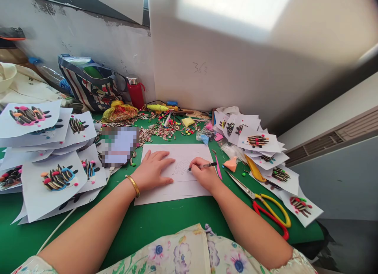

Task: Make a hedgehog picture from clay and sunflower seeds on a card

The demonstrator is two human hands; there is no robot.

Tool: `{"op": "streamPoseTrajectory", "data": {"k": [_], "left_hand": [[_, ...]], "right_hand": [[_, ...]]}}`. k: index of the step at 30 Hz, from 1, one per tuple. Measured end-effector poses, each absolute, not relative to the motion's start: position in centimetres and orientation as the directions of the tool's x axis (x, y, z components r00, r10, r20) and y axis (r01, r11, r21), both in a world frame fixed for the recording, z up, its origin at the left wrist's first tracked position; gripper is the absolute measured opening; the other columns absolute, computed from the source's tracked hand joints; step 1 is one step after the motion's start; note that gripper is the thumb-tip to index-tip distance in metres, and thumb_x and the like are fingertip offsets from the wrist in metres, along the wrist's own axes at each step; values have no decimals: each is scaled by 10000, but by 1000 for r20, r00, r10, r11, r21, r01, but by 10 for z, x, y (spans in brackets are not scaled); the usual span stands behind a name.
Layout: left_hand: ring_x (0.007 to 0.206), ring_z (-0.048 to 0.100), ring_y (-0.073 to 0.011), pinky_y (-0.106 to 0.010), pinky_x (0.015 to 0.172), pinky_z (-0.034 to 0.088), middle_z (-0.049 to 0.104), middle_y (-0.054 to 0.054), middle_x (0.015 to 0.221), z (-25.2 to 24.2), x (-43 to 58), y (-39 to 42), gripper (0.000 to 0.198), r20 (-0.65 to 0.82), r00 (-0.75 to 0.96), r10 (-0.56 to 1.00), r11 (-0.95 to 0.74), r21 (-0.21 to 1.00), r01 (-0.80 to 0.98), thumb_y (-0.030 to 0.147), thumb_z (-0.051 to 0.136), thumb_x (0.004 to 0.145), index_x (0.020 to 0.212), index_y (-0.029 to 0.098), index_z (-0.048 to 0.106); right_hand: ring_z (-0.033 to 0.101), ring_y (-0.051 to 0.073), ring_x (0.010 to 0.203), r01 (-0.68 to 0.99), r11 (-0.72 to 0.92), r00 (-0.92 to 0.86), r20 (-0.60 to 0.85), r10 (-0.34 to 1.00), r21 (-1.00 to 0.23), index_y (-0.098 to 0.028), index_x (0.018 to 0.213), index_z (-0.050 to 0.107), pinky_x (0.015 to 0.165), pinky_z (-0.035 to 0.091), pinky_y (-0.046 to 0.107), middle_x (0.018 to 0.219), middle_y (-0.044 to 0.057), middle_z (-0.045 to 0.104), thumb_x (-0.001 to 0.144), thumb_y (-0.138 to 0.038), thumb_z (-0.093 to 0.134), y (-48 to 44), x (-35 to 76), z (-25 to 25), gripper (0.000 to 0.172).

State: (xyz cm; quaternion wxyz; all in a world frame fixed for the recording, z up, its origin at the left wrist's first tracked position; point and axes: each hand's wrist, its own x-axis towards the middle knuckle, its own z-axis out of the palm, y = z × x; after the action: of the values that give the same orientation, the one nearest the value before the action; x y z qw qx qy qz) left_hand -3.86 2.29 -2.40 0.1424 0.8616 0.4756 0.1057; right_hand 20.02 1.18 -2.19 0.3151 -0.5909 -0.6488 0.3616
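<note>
White paper sheets (177,189) lie on the green tabletop in front of me. A faint drawing (182,167), a rounded dotted shape, shows near the middle of the top sheet. My left hand (154,170) rests flat on the paper to the left of the drawing, fingers spread, with a gold bangle (132,186) at the wrist. Just right of the drawing, my right hand (204,174) is closed around a black pen (210,164), its tip at the paper by the drawing's right edge. A pink tool (217,167) lies beside the sheet's right edge.
Stacks of cards with seed-covered figures stand at left (53,175) and right (260,142). Open scissors (256,197) lie near my right forearm. Loose seeds (159,128), clay lumps (230,164), a red bottle (136,93) and a striped bag (88,82) are behind the paper. A cable (63,220) crosses at left.
</note>
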Motion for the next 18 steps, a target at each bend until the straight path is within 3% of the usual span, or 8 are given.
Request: {"op": "streamPoseTrajectory", "data": {"k": [11,18], "left_hand": [[1380,347,-338,-629,1150,88,423,-114,1482,-24,-39,23,700,36,525,851,-505,335,796,570,695,719,1352,318,535],[1377,350,-342,-622,1153,83,427,-116,1479,-24,-39,23,708,42,528,848,-509,343,790,589,692,713,1348,314,540]], "right_hand": [[522,159,613,563,19,-89,-37,995,-826,-228,707,628,546,356,258,637,-24,609,735,-248,475,14,201,-24,157],[566,174,694,564,41,-50,15,999,-825,-230,689,627,607,398,265,694,-13,646,737,-246,467,18,206,-25,168]]}}
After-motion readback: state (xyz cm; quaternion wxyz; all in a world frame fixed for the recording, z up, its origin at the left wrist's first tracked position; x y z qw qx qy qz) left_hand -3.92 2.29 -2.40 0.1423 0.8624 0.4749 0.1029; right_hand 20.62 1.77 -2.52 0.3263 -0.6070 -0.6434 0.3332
